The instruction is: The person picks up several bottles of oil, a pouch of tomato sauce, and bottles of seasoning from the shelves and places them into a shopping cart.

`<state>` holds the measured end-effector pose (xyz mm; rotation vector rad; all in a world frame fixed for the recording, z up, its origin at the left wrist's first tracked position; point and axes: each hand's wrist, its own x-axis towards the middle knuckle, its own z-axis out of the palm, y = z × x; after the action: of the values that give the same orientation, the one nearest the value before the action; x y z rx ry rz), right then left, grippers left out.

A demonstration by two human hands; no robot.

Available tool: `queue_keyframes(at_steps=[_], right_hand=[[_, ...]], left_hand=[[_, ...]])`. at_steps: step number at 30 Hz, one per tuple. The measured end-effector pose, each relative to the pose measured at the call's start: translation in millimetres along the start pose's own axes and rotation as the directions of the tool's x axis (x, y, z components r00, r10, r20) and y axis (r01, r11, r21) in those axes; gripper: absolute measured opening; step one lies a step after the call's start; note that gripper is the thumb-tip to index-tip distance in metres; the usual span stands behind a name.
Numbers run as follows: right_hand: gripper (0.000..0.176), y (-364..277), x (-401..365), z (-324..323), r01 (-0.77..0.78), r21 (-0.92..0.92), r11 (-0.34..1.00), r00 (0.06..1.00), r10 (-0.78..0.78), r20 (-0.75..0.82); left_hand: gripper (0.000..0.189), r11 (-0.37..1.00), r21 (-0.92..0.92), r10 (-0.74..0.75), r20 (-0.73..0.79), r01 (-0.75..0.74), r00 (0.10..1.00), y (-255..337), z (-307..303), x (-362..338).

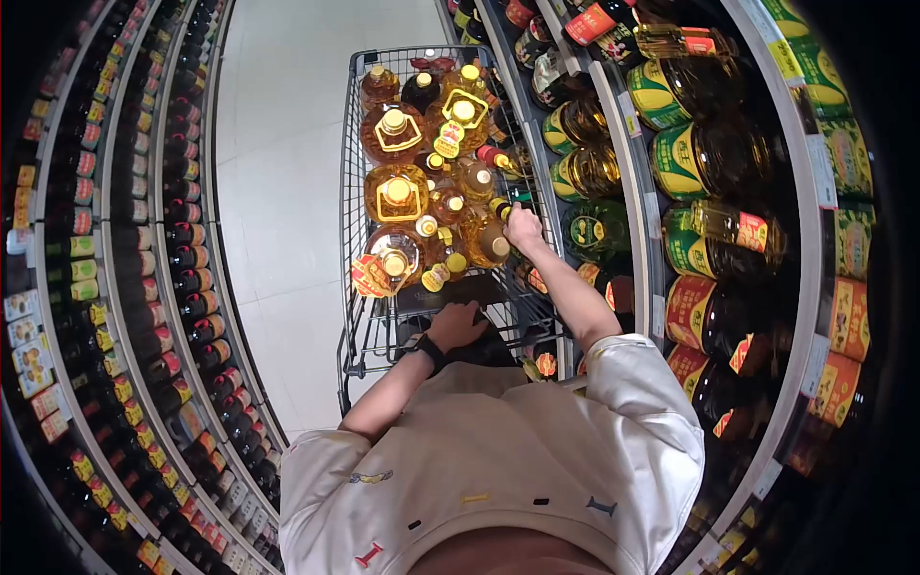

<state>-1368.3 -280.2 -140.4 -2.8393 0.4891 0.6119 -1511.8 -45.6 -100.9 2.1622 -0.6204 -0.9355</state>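
Observation:
A wire shopping cart (347, 192) stands before me, packed with bottles and jugs of amber oil. My right hand (522, 228) is at the cart's right side, its fingers closed around a bottle (500, 208) with a yellow and dark neck; most of that bottle is hidden. Beside those fingers shows something green (522, 196). My left hand (458, 327), with a dark watch (430, 351) at the wrist, is curled on the near end of the cart by a dark panel (431, 294). A large oil jug (395, 251) with a red-yellow tag sits just ahead of it.
Shelves of large oil jugs (709, 163) with green-yellow and red labels stand close on the right, near the cart's side. Along the left run shelves of dark bottles (196, 254). Pale tiled floor (278, 172) lies between the left shelves and the cart.

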Motion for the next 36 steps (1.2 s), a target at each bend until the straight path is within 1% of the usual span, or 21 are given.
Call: queue_keyframes(at_steps=[1,3,6,8,11,13,14,16,17,21,23,24,26,27,28,30,31,32,33,34,36], right_hand=[[0.033,-1,15,1,0.007,-0.03,1.0,1.0,-0.007,-0.01],[0.03,-3,35,7,0.021,-0.048,0.999,1.0,-0.021,-0.01],[0.027,-11,56,10,0.088,-0.045,0.995,0.992,-0.092,-0.091],[0.036,-9,65,13,0.183,-0.087,0.979,0.975,-0.192,-0.109],[0.029,-18,80,7,0.16,-0.104,0.982,0.978,-0.172,-0.116],[0.036,-22,91,5,0.157,-0.114,0.981,0.978,-0.17,-0.117],[0.036,-23,95,6,0.155,-0.113,0.981,0.98,-0.168,-0.111],[0.037,-28,104,5,0.136,-0.143,0.98,0.982,-0.152,-0.11],[0.032,-30,108,3,0.108,-0.127,0.986,0.989,-0.12,-0.091],[0.032,-27,110,0,0.115,-0.066,0.991,0.986,-0.122,-0.113],[0.043,-27,110,6,0.129,0.029,0.991,0.982,-0.124,-0.141],[0.043,-24,112,9,0.135,0.027,0.99,0.981,-0.13,-0.145],[0.037,-23,107,10,0.138,0.065,0.988,0.973,-0.123,-0.194],[0.037,-22,101,7,0.144,0.067,0.987,0.972,-0.128,-0.196],[0.034,-23,92,-6,0.191,0.042,0.981,0.964,-0.179,-0.198],[0.031,-28,81,-37,0.241,0.018,0.97,0.948,-0.231,-0.219],[0.028,-28,72,-52,0.292,0.017,0.956,0.933,-0.281,-0.224],[0.026,-26,58,-70,0.338,0.014,0.941,0.918,-0.326,-0.228],[0.017,-32,26,-106,0.377,0.087,0.922,0.894,-0.339,-0.292],[0.024,-26,12,-119,0.452,0.129,0.883,0.864,-0.397,-0.31],[0.03,-29,-53,-183,0.528,0.226,0.818,0.834,-0.45,-0.321]], left_hand=[[0.047,1.0,0.001,-0.016,-0.003,0.016,1.0,-3,-6,5],[0.045,0.993,-0.117,0.01,-0.057,-0.017,0.998,-9,-17,11],[0.041,0.999,-0.03,0.02,-0.053,-0.022,0.998,-3,-49,17],[0.039,0.999,-0.009,0.037,-0.002,-0.037,0.999,-1,-57,24],[0.035,0.996,0.074,0.046,0.006,-0.046,0.999,-3,-66,35],[0.033,0.991,0.112,0.058,0.109,-0.07,0.992,-8,-73,42],[0.033,0.992,0.109,0.056,0.114,-0.068,0.992,-9,-75,44],[0.032,0.994,0.071,0.075,0.106,-0.083,0.992,-12,-80,51],[0.032,0.994,0.078,0.065,0.083,-0.071,0.994,-12,-82,53],[0.033,0.992,0.089,0.083,0.053,-0.088,0.995,-14,-85,60],[0.033,0.996,0.048,0.068,0.052,-0.071,0.996,-13,-94,58],[0.033,0.996,0.048,0.068,0.045,-0.07,0.997,-11,-97,61],[0.035,0.998,-0.042,-0.045,0.07,0.049,0.997,1,-109,60],[0.038,0.991,-0.061,-0.115,0.032,0.116,0.993,9,-116,56],[0.039,0.999,-0.042,-0.03,-0.142,0.024,0.989,0,-107,56],[0.038,0.984,-0.177,-0.04,-0.347,-0.024,0.937,9,-120,55],[0.038,0.972,-0.213,-0.018,-0.474,-0.095,0.88,6,-119,58],[0.038,0.944,-0.324,-0.119,-0.499,-0.058,0.858,20,-132,54],[0.04,0.932,-0.341,-0.094,-0.548,-0.12,0.832,25,-139,52],[0.042,0.915,-0.358,-0.072,-0.595,-0.184,0.801,29,-144,51],[0.049,0.871,-0.39,-0.034,-0.655,-0.299,0.755,36,-152,53]])
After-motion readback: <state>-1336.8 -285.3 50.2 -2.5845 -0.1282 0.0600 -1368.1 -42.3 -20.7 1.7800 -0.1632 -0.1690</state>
